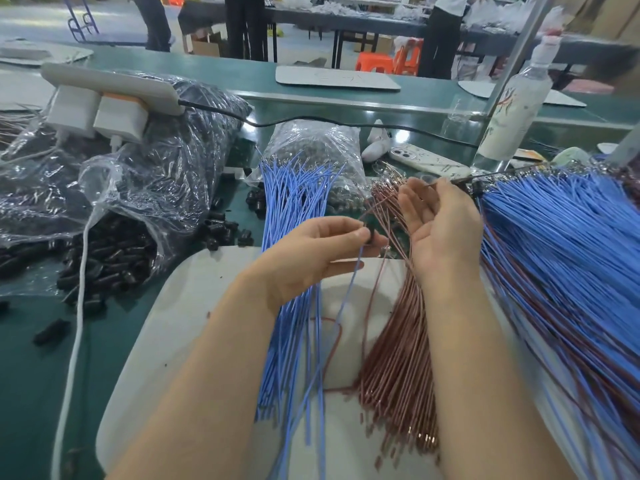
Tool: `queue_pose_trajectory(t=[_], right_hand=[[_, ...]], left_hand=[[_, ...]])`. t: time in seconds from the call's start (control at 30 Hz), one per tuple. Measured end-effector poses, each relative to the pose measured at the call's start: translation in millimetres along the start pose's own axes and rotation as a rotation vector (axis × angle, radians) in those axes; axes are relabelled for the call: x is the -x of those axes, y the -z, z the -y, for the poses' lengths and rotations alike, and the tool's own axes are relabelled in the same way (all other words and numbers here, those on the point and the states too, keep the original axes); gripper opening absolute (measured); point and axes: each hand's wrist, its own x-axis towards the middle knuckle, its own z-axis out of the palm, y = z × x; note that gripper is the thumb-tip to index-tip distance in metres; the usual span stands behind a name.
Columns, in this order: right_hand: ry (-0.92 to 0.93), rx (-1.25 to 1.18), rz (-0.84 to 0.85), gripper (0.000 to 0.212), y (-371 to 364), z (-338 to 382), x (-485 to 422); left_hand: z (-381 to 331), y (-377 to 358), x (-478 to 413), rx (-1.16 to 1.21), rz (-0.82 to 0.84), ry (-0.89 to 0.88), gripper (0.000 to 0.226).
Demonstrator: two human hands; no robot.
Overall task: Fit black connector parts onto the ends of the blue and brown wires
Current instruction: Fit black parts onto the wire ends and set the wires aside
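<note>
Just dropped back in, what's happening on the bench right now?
A person is fitting connectors onto wires. The left hand pinches a black connector with a blue wire hanging from it. The right hand, raised above the brown wire bundle, pinches a thin wire end.

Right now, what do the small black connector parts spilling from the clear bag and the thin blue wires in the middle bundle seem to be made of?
Small black connector parts: probably moulded plastic, semi-gloss, judging by soft highlights on rounded shells. Thin blue wires: likely metal cores under matte plastic insulation; silvery bare terminals show at their far ends.
</note>
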Motion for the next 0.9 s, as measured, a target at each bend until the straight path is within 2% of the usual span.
queue_pose_trajectory(t=[0.07, 0.13, 0.17, 0.27, 0.37, 0.5, 0.57, 0.6, 0.67, 0.73, 0.8, 0.9], right_hand=[[-0.032, 0.372, 0.064, 0.016, -0.4, -6.0, 0.4], [-0.066, 0.798, 0.216, 0.021, -0.9, -13.9, 4.5], [-0.100, 0.906, 0.322, 0.022, -1.7, -16.6, 7.5], [-0.254, 0.885, 0.645, 0.017, -5.1, -22.1, 17.3], [-0.271, 0.733, 0.745, 0.009, -7.0, -26.5, 20.2], [-0.335, 0.556, 0.702, 0.012, -4.5, -26.2, 18.2], [-0.323, 0.530, 0.673, 0.003, -5.1, -25.9, 19.4], [-0.297, 0.530, 0.639, 0.006, -6.1, -26.3, 19.6], [-0.161, 0.567, 0.490, 0.010, -8.4, -25.2, 17.9], [0.045, 0.630, 0.261, 0.011, -7.4, -21.2, 13.1], [0.175, 0.562, 0.103, 0.012, -5.4, -15.0, 9.6], [0.281, 0.396, 0.020, 0.008, -4.6, -9.1, 9.1]], left_hand=[[-0.9, 1.3, -3.6, 0.046, -0.129, -0.067, 0.011], [-3.6, 2.6, -6.3, 0.128, -0.267, -0.133, 0.009], [-4.3, 3.8, -6.7, 0.158, -0.307, -0.157, 0.008], [-6.0, 7.6, -5.9, 0.259, -0.276, -0.194, 0.008], [-6.0, 8.3, -4.9, 0.274, -0.231, -0.194, 0.015], [-6.1, 5.9, -3.9, 0.303, -0.156, -0.191, 0.040], [-6.2, 3.1, -3.6, 0.290, -0.123, -0.186, 0.032], [-5.6, 1.9, -3.6, 0.293, -0.137, -0.183, 0.023], [-4.2, 2.5, -5.0, 0.232, -0.250, -0.204, 0.006], [-0.2, 7.4, -7.2, -0.142, -0.458, -0.285, 0.010], [4.3, 9.6, -9.2, -0.497, -0.564, -0.345, 0.010], [10.1, 9.3, -10.9, -0.653, -0.571, -0.376, 0.010]])
